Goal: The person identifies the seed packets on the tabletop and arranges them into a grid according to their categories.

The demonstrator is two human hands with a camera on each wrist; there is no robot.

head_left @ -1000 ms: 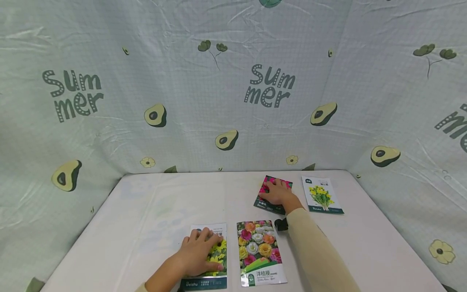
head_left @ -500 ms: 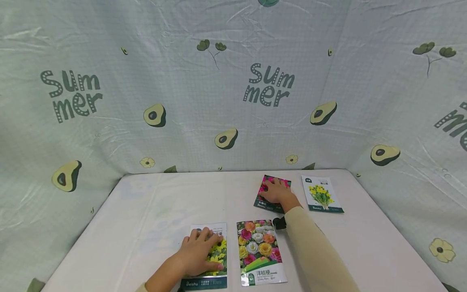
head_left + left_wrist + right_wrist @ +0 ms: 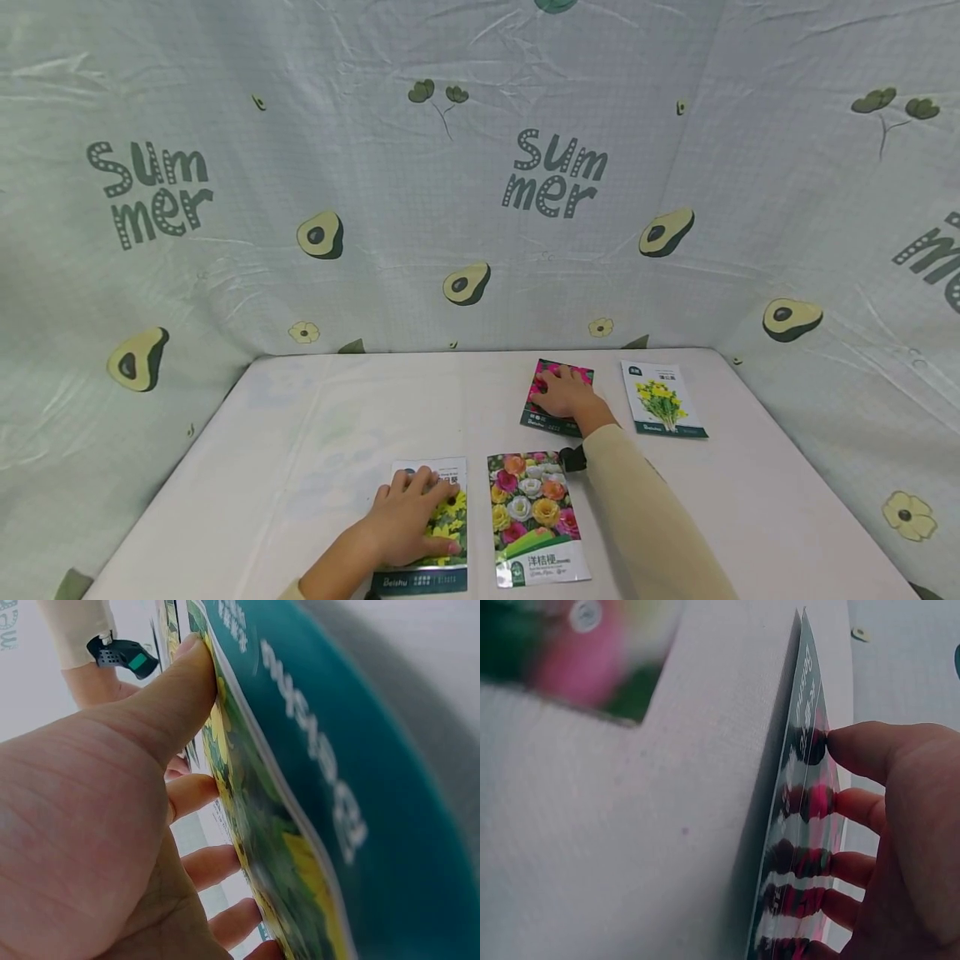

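Note:
My left hand (image 3: 408,521) rests with spread fingers on a seed packet with yellow flowers (image 3: 420,581) at the front of the table. In the left wrist view its thumb and fingertips press the face of that yellow-flower packet (image 3: 270,795). Farther back, my right hand (image 3: 564,394) lies on a seed packet with pink flowers (image 3: 547,421), covering much of its picture. Seen from the right wrist, all the fingertips touch the glossy surface of this pink-flower packet (image 3: 802,795), fingers apart and extended. Between the two arms lies a packet with mixed roses-like blooms (image 3: 536,517).
A white packet with a yellow bouquet (image 3: 660,400) lies at the back right of the white table (image 3: 300,467). A patterned cloth (image 3: 390,183) hangs behind and at both sides. A dark wrist device (image 3: 573,459) sits at the right sleeve.
The pink-flower packet has slid slightly to the left under my right hand, which shifted a little with it. The left hand and its packet have stayed put.

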